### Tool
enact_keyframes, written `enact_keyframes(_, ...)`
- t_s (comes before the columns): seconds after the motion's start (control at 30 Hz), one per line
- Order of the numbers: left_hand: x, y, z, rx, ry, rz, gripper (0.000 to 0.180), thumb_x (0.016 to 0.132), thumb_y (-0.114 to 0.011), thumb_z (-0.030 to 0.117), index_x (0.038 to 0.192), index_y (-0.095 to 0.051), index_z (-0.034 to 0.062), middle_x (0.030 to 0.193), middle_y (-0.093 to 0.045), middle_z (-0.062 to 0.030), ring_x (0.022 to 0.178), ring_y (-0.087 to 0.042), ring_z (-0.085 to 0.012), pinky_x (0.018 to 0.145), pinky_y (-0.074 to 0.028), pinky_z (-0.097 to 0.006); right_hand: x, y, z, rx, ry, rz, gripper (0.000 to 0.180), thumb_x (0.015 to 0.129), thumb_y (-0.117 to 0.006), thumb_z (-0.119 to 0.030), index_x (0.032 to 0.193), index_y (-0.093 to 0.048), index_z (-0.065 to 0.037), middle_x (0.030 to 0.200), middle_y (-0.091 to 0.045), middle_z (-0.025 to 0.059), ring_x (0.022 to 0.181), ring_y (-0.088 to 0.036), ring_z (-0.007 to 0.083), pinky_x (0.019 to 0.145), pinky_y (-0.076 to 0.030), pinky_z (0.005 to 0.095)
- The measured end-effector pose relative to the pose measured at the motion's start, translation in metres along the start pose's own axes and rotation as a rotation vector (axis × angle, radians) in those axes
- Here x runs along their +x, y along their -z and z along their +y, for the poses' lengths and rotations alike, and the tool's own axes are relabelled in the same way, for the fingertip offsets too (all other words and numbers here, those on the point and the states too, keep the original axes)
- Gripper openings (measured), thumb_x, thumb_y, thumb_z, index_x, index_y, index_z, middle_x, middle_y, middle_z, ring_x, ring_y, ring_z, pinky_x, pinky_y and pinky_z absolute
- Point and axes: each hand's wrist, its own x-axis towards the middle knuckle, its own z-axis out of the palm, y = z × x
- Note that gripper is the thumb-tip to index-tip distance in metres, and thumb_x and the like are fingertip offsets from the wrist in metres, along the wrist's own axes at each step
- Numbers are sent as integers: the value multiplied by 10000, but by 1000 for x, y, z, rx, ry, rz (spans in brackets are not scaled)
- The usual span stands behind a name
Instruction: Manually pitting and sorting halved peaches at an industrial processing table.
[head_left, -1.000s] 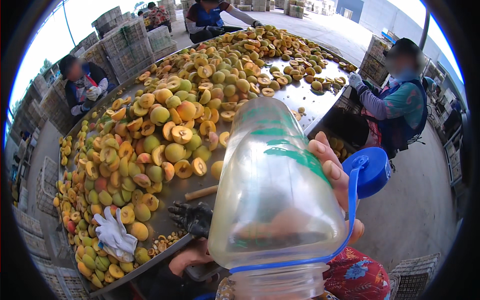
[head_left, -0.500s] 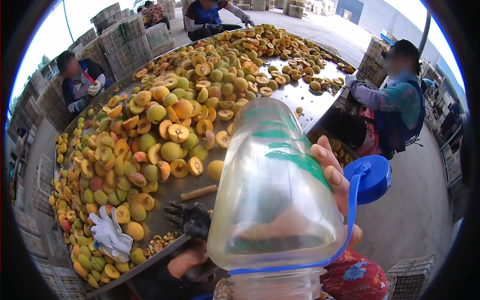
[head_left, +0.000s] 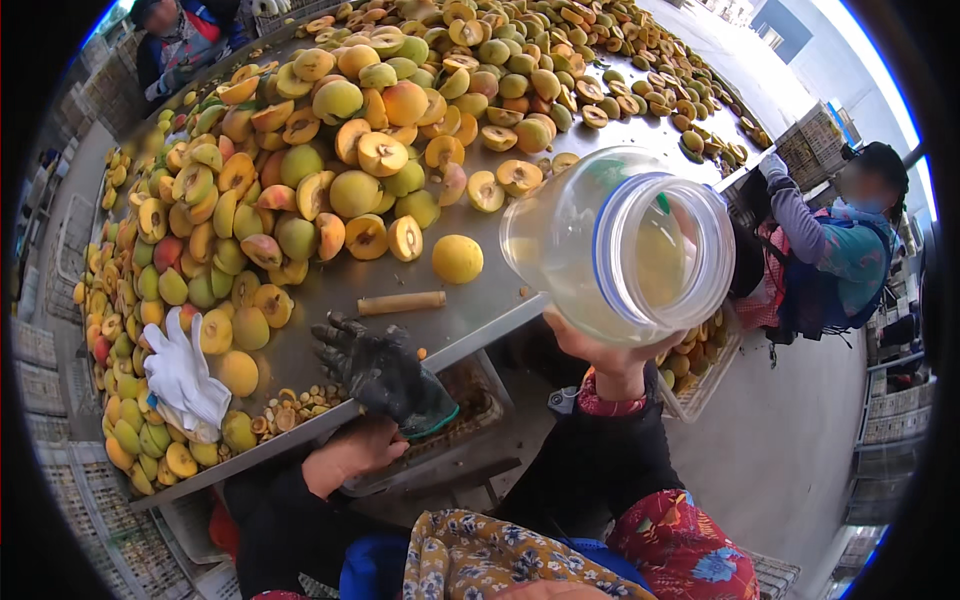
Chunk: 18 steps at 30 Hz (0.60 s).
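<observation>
My right hand (head_left: pixel 600 352) is wrapped round a large clear plastic bottle (head_left: pixel 560 240) from below, beyond the table's front edge. The bottle is tilted with its uncapped mouth facing me and a blue ring at the neck; its cap is hidden. At the near table edge my left hand (head_left: pixel 355 450) is curled closed; what its fingers hold, if anything, is hidden. Just beyond it lies a black work glove (head_left: pixel 372 372) with a teal cuff. A short wooden stick (head_left: pixel 402 302) and a whole yellow fruit (head_left: pixel 457 259) rest on the metal table (head_left: pixel 330 290).
Halved and whole fruits (head_left: pixel 300 160) heap across the table. A white glove (head_left: pixel 186 375) lies on them, beside loose pits (head_left: pixel 290 410). Co-workers stand at the right (head_left: pixel 850 240) and far left (head_left: pixel 185 45). A crate of fruit (head_left: pixel 695 370) stands below the table.
The bottle has moved away from me and its mouth has swung up from the bottom of the view. The blue cap has gone out of sight. My left forearm shows more fully.
</observation>
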Motion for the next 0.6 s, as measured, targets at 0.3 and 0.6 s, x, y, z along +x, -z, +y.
enact_keyframes(0.3,-6,35,47,-23,112,8,439,700,-725,157,1086,-563,26,922,-598,-170,895,-595,-338,830,-466,-402,-9,-66,70,401,-263,13,1151,519,-891,-260,1420,-241,42,1264,-461,161,1182,-487,267,1024,-386,379)
enact_keyframes(0.6,-4,31,40,225,67,-25,533,863,-699,350,1270,-549,39,1147,-611,-228,1009,-601,-363,904,-436,-493,-2,-60,85,375,-289,-72,1158,503,-843,-207,1445,-202,4,1311,-386,221,1260,-382,361,1089,-315,418)
